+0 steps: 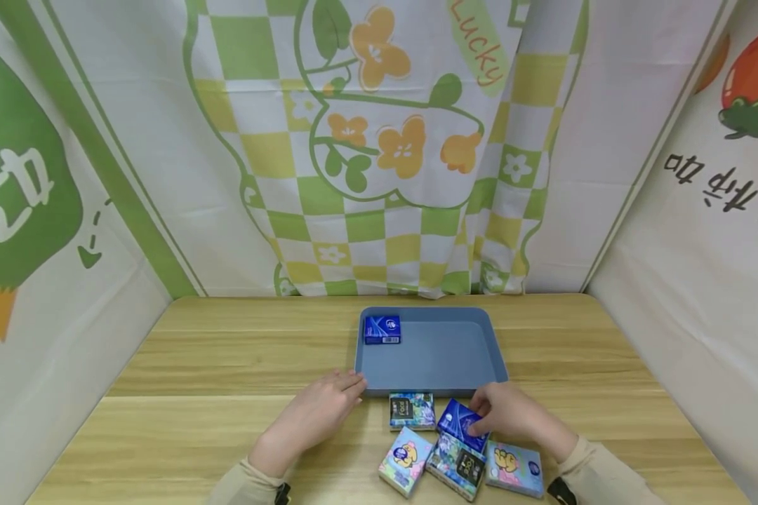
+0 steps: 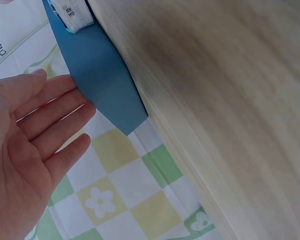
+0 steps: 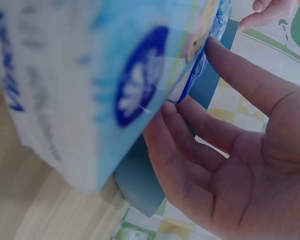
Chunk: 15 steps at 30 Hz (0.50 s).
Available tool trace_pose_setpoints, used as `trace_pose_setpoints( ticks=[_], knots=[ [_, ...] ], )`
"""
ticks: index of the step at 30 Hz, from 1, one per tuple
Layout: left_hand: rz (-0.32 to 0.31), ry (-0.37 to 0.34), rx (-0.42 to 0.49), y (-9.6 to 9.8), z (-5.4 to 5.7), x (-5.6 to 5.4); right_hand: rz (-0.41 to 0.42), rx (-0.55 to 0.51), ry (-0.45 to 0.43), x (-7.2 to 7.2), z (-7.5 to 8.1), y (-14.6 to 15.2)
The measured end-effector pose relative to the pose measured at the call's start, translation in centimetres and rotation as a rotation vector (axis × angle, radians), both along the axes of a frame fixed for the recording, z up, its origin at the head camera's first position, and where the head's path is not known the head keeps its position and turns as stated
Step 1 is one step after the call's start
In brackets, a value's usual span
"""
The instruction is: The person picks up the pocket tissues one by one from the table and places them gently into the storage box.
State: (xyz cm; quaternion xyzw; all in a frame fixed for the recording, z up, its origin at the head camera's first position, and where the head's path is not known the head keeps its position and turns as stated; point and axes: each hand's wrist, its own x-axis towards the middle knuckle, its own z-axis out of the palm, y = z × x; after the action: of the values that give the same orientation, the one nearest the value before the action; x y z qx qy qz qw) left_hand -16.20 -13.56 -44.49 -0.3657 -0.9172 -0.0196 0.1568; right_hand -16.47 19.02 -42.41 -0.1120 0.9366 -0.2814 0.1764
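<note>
My right hand [image 1: 512, 415] pinches a dark blue tissue pack [image 1: 457, 418] between thumb and fingers, just in front of the blue-grey tray [image 1: 442, 361]. In the right wrist view its edge shows at the fingertips, partly hidden behind a light blue tissue pack [image 3: 132, 85]. With fingers extended, my left hand [image 1: 318, 412] touches the tray's near left corner; the left wrist view shows the fingertips against the tray wall [image 2: 102, 75]. Another dark blue tissue pack [image 1: 382, 330] lies inside the tray at the far left corner.
Before the tray lie two dark floral packs, one upper left [image 1: 412, 411] and one lower [image 1: 457, 464], the lower against the pinched pack. Pastel cartoon packs flank them, left [image 1: 406, 461] and right [image 1: 514, 468]. A checked cloth [image 1: 379, 231] hangs behind the wooden table [image 1: 227, 351].
</note>
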Motion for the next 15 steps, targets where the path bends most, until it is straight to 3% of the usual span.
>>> trace_pose_setpoints(
  ticks=[15],
  knots=[
    [-0.009, 0.016, 0.012, -0.11, -0.23, -0.03, 0.035, 0.055, -0.091, 0.35, -0.14, -0.85]
  ],
)
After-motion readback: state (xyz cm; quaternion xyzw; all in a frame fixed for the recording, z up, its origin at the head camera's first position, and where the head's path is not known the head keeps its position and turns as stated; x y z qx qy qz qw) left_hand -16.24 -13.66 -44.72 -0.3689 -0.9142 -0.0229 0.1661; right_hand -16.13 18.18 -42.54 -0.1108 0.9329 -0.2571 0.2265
